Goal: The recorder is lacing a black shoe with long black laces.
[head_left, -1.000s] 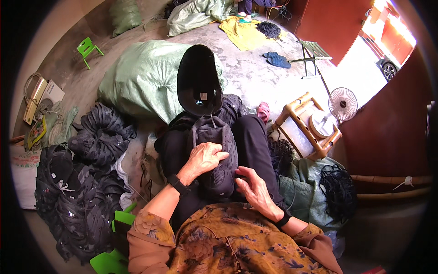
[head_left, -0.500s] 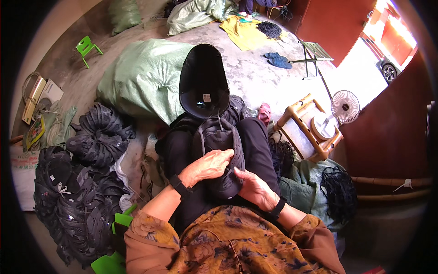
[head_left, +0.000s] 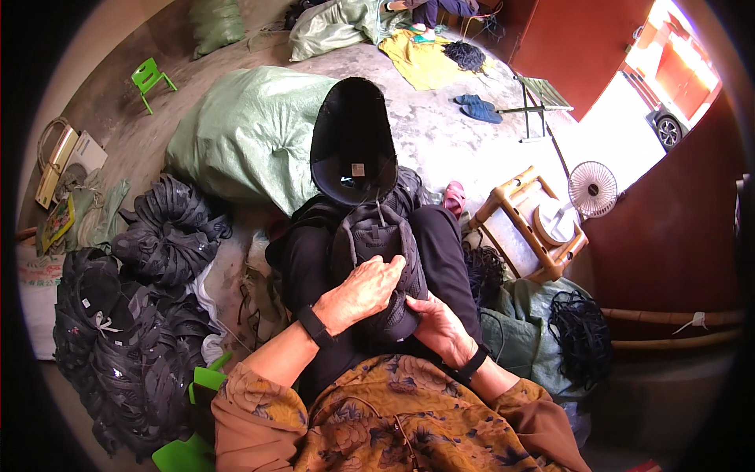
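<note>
A black mesh shoe upper (head_left: 379, 223) lies lengthwise on my lap, its rounded toe towards me. My left hand (head_left: 362, 294) is closed over its middle, fingertips pinched near the right edge; whatever is between them is too small to make out. At the right side of the toe, my right hand (head_left: 442, 326) grips the shoe upper, thumb on top and the other fingers partly hidden. Just beyond the shoe stands a deep, glossy black oval shell (head_left: 354, 130) with a small white label inside, and a thin strand runs between the two.
Piles of black shoe uppers (head_left: 130, 346) lie at left, beside a green chair (head_left: 206, 381). A big pale-green sack (head_left: 236, 134) is ahead. At right are a bamboo stool (head_left: 515, 236), a white fan (head_left: 591, 190) and bundled black laces (head_left: 580, 334). Another person's legs (head_left: 429, 16) show far off.
My left fingers have shifted slightly on the shoe upper, and the wrist has turned a little. My right hand stays at the toe. The view has tilted a little.
</note>
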Motion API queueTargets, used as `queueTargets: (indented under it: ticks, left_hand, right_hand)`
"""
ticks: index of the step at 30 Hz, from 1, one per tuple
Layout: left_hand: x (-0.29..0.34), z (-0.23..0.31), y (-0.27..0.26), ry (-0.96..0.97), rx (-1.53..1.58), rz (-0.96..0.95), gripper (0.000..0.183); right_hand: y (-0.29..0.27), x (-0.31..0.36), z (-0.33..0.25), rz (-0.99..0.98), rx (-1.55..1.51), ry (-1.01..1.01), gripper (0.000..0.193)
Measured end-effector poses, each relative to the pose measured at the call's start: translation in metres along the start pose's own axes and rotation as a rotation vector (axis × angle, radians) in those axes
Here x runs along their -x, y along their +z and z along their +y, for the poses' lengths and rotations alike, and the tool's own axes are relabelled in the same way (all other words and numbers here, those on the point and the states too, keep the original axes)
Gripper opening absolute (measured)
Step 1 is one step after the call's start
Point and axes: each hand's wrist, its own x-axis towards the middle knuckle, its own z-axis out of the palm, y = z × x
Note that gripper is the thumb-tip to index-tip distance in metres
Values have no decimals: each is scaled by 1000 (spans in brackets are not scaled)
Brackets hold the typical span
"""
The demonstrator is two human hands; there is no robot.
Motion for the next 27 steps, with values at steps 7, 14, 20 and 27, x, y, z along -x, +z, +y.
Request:
queueTargets:
  ticks: [7,14,20,27]
  left_hand:
    - [-5,-13,-14,-86,332,-112,24]
    - [-9,-1,-18,-139,338,-35,19]
    - [-12,0,-20,-162,387,-74,21]
    - [-12,1,-20,-188,379,-88,19]
  right_hand:
    - [-6,-5,3,-9,122,-79,38]
    - [0,-3,-4,34,-17,3,33]
    - [-4,-12,9,116,246,-174,35]
    - [-2,-12,11,100,268,-215,36]
